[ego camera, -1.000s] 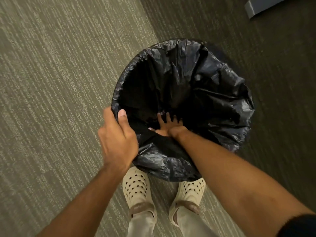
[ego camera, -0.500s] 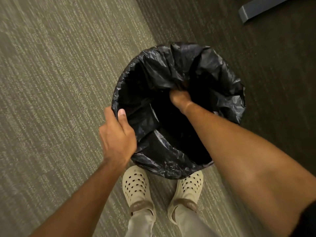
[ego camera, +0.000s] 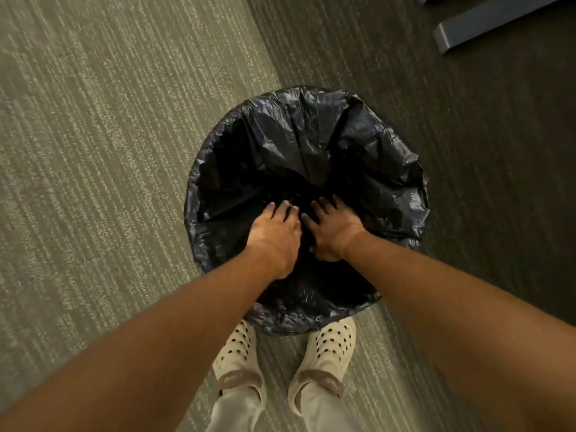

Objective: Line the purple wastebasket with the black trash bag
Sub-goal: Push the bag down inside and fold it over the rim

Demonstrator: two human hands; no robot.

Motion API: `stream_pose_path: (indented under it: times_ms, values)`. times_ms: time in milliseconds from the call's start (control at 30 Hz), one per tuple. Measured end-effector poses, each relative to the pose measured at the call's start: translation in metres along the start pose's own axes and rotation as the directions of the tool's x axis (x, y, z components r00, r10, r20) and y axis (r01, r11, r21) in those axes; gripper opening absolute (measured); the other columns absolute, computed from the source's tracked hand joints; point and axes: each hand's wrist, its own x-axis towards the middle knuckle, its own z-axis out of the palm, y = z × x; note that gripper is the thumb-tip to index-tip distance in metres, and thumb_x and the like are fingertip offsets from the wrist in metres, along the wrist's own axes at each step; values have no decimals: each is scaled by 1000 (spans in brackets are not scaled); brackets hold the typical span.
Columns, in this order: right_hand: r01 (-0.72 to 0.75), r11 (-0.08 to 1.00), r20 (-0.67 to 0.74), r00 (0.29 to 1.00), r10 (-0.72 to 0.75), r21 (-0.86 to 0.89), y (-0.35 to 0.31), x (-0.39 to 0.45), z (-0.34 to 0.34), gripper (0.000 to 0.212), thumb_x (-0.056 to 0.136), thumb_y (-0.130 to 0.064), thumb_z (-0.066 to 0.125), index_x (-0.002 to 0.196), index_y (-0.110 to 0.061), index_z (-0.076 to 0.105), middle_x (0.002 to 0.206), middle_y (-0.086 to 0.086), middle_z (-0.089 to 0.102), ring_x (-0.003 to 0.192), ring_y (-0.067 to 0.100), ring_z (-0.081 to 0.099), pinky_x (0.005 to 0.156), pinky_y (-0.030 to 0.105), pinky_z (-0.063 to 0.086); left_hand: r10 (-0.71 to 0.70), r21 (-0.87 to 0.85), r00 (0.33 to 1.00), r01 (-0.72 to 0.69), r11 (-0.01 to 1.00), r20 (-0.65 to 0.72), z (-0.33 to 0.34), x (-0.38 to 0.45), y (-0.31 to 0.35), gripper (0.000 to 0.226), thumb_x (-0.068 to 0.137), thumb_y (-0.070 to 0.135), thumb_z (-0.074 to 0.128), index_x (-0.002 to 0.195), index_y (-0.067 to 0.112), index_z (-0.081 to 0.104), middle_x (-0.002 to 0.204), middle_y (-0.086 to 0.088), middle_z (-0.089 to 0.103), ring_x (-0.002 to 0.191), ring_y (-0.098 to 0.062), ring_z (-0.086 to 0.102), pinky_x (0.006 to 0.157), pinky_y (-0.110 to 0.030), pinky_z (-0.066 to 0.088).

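Both hands (ego camera: 307,230) inside black bag (ego camera: 389,169)

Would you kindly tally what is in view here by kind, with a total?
Hands: 2, left hand and right hand
Bag: 1
Shoes: 2, one and another
Bar: 1
Total: 6

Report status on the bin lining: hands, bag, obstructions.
Left hand and right hand open, pressing flat inside the crinkled black plastic trash bag. Bag draped over the rim all round; wastebasket itself hidden. Nothing in the way.
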Motion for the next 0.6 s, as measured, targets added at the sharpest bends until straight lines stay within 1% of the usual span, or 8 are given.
stream_pose_path:
  times_ms: [67,133,233,300,367,433,500,600]
  values:
    - [-25,992,104,994,37,-121,10,1,8,85,91,-66,31,155,-19,2,163,15,1,150,33,-3,119,50,-7,-92,92,977,75,993,194,17,13,-11,68,97,36,31,155,9,10,164,-16,2,150,-34,0,120,-49,-3]
    - [-16,990,178,983,40,-138,13,-1,6,86,89,-69,29,155,-17,10,162,14,9,150,33,2,119,51,-6,-141,103,949,116,988,284,26,11,-22,67,97,45,28,154,11,19,162,-17,13,149,-34,10,120,-49,-2]
    - [35,973,82,995,-55,227,16,-1,-16,64,89,-47,48,145,-17,41,152,13,39,139,33,36,115,42,27,-40,25,989,37,999,140,20,9,-26,68,94,48,32,150,10,31,156,-16,30,144,-32,25,120,-45,9]
    - [74,788,-79,996,-32,611,22,1,-39,49,90,-26,51,138,-17,51,144,14,50,130,31,48,106,33,40,9,2,1000,-9,1000,27,11,12,-21,71,93,49,33,153,11,24,159,-14,24,147,-30,20,121,-44,8]
    - [49,513,-113,989,95,857,31,5,-60,44,93,-18,47,137,-12,52,144,13,50,129,29,48,101,26,40,-1,11,988,-1,1000,153,9,15,-16,75,93,54,32,155,16,15,163,-11,11,150,-31,9,120,-45,4]
    - [-6,310,-58,978,199,951,37,13,-71,39,95,-20,46,132,-11,55,137,13,55,123,29,52,89,25,40,-47,15,940,44,999,337,16,16,-15,72,92,55,33,154,19,22,163,-11,14,149,-32,10,119,-48,6]
    - [-4,305,-52,983,176,952,39,18,-73,40,94,-20,46,132,-12,54,137,13,55,121,29,52,92,26,40,-34,-38,930,51,998,366,19,14,-17,68,91,55,34,150,19,33,158,-12,27,145,-32,25,118,-49,12]
    - [23,474,-122,976,179,880,37,17,-66,47,93,-15,45,140,-11,47,145,15,47,132,31,44,106,28,36,-1,-95,999,6,995,53,4,12,-18,59,88,47,45,136,13,48,142,-12,46,130,-31,43,109,-43,31]
